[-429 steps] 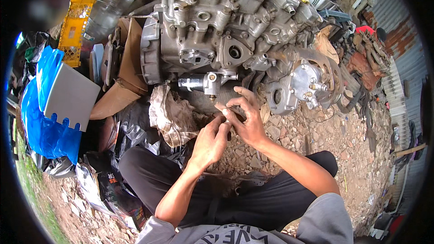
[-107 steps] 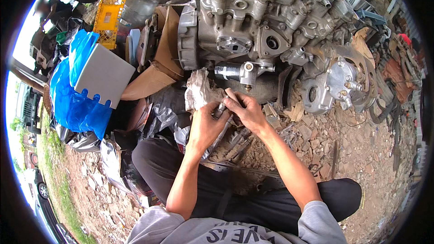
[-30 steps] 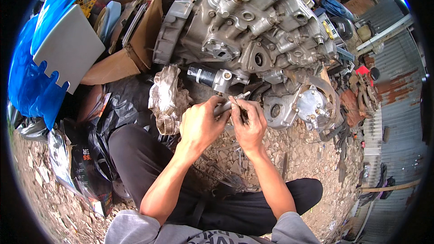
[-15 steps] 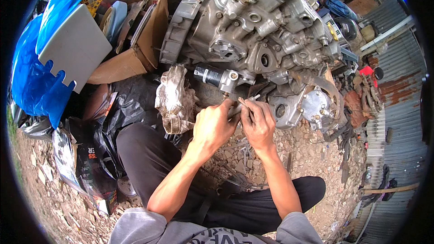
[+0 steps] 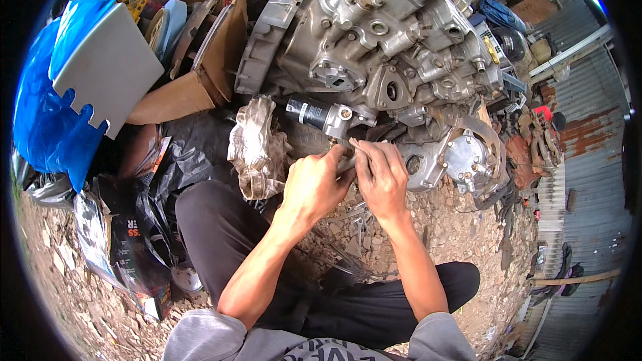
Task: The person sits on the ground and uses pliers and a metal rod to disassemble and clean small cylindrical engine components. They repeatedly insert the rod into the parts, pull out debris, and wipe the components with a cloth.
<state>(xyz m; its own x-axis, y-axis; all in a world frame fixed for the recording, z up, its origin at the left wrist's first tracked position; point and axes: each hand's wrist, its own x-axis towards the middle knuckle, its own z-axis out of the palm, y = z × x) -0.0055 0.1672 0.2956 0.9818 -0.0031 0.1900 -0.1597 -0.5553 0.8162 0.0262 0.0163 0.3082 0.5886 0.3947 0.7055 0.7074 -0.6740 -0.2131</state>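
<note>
Okay, quick note on the change: we see the right hand (image 5: 386, 180) with its fingers now laid straighter and closer together over the small metal part (image 5: 346, 163), so the pale end that poked out past them half a second ago is covered. For the handling, we take that as a shift of right-side hold rather than a let-go; the part seems to stay put while being worked.

We read the left hand (image 5: 313, 187) as grasping the part, its grip clenched with thumb and forefinger around the near side, about where it was. Right grip: contact looks likely, but we can't tell whether it pinches the part or only rests on it; the thumb side is mostly hidden.

Location: we have the part between both hands, held up over the stony ground (image 5: 461, 224), just below the silver housing (image 5: 338, 120) that joins the black cylinder (image 5: 307, 112). Touching or merely overlapping in view, we can't say. Behind it we get the engine (image 5: 378, 30); left of the hands, the crumpled rag (image 5: 256, 154); right, the round-faced metal housing (image 5: 466, 154). We log no shift in those.
</note>
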